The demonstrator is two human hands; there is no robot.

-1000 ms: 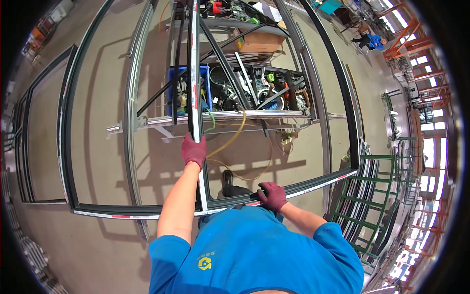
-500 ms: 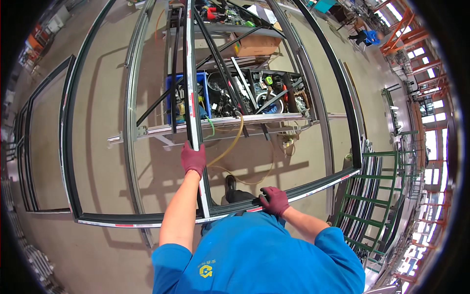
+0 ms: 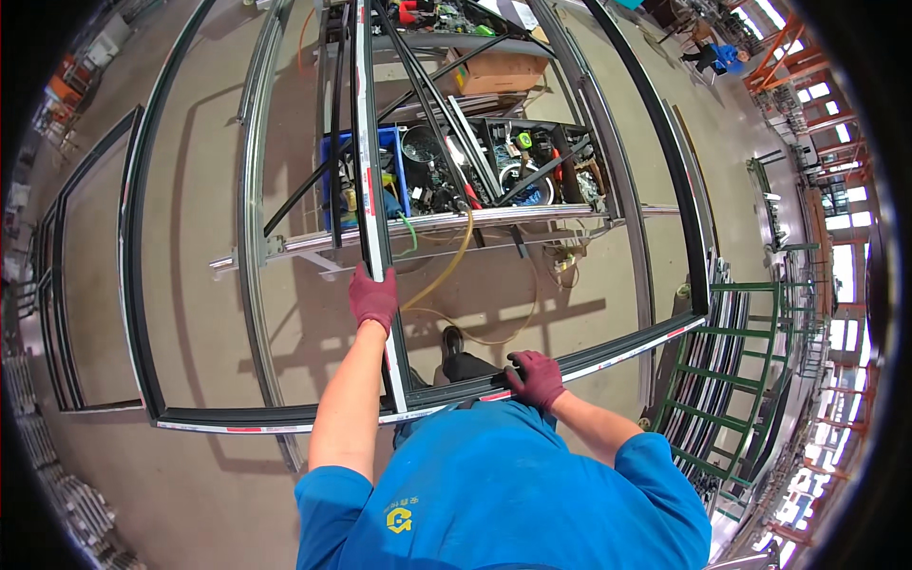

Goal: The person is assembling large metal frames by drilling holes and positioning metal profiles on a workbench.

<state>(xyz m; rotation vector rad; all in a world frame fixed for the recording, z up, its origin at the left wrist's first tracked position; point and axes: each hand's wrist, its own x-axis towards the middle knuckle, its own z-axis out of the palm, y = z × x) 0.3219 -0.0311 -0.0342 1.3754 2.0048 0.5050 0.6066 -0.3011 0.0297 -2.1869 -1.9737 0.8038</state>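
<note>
A large black window frame (image 3: 627,344) with white protective strips lies flat in front of my body. Its near rail sits against the front of my blue shirt. My left hand (image 3: 373,296), in a dark red glove, is wrapped round the frame's middle bar (image 3: 367,180) a little beyond the near rail. On the near rail, right of that bar, my right hand (image 3: 537,382) in a matching glove has its fingers curled over the edge. Metal support rails (image 3: 251,180) run beneath the frame.
Under the frame, a lower shelf carries a blue bin (image 3: 404,169) of tools and hardware and a cardboard box (image 3: 501,72). A yellow hose (image 3: 456,258) hangs toward the floor. Green racks (image 3: 727,332) with long profiles stand right; another frame (image 3: 59,275) lies left. A person (image 3: 719,59) sits far right.
The view has shifted slightly over the bench. A light bar among the tools on the lower shelf looks a little displaced. Both hands keep their places on the frame.
</note>
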